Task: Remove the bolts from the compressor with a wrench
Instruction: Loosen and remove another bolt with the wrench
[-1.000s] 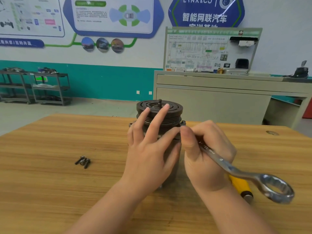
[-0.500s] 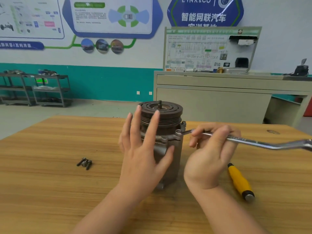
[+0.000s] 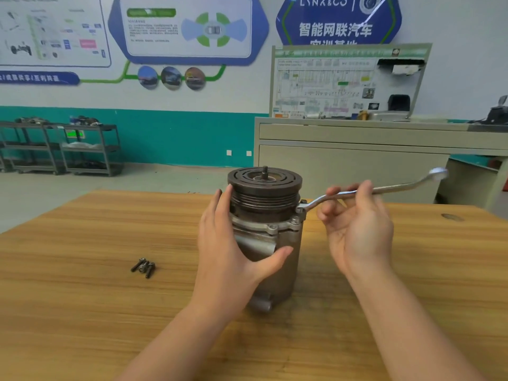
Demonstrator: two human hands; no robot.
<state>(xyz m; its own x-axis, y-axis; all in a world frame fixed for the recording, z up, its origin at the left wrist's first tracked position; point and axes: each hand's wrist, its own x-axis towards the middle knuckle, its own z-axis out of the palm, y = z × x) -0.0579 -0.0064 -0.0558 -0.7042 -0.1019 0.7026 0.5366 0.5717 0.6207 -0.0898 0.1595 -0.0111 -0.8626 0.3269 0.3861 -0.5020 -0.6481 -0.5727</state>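
At the middle of the wooden counter point(image 3: 82, 312) the compressor point(image 3: 270, 243) stands on end, its grooved pulley up and a threaded stud poking from the top. On its flange at the right, the ring end of the wrench point(image 3: 357, 192) sits over a bolt point(image 3: 301, 209), the handle running out to the right and away, its far end raised. Half a second ago that handle lay lower and pointed straight right; a second ago it was swung near, toward the person, so the tool has been swept round through a wide arc. The right hand point(image 3: 357, 229) has loosened with it: palm up, fingers only lightly curled, fingertips and thumb pinching the shaft near the ring end rather than clenching it. The left hand point(image 3: 228, 248) has slid from the near face to the left side of the body, fingers flat on the pulley and thumb pressed across the housing, bracing it. Such a light pinch suggests this bolt now turns freely and is close to coming out. Three removed bolts point(image 3: 143, 268) lie together on the left, well apart from the compressor.
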